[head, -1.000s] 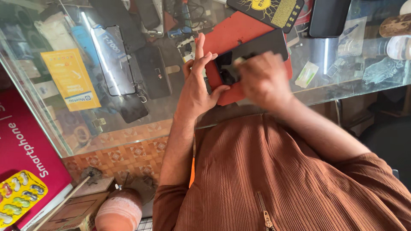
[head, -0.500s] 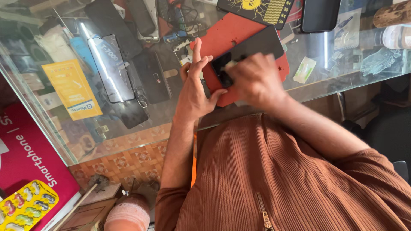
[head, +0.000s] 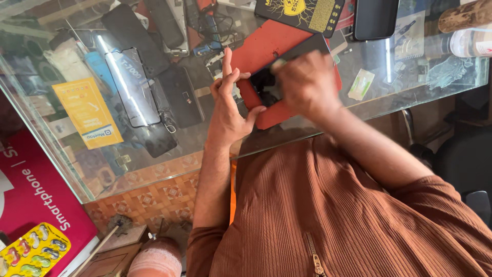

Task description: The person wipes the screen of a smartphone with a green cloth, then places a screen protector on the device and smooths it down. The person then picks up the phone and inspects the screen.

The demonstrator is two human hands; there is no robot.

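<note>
a glass tabletop (head: 154,149) is stretching across the view, with packaged phone accessories and a yellow card (head: 88,112) showing under it. the person in a ribbed brown shirt (head: 359,225) is leaning over it. on the glass a red work mat (head: 266,46) is lying, and on the mat a dark phone (head: 287,66) is resting, slightly tilted, largely covered by the hands. the left hand (head: 228,110) is bracing the phone's near end, its fingers spread and upright, the thumb pressing on the mat's edge, so this grip is loose and open rather than closed round the phone. the right hand (head: 307,84) is blurring with motion right over the phone's middle; its grip appears clenched round something small and pale at the fingertips, though what it is cannot be told. judging by this, the work is going best if the left hand is pinning the phone flat so it is not sliding on the mat, while the right is working with short, light strokes. the phone is lying between the two hands, touching the left fingers and directly under the right. a second black phone (head: 375,18) and a small green packet (head: 361,83) are lying well apart.
</note>
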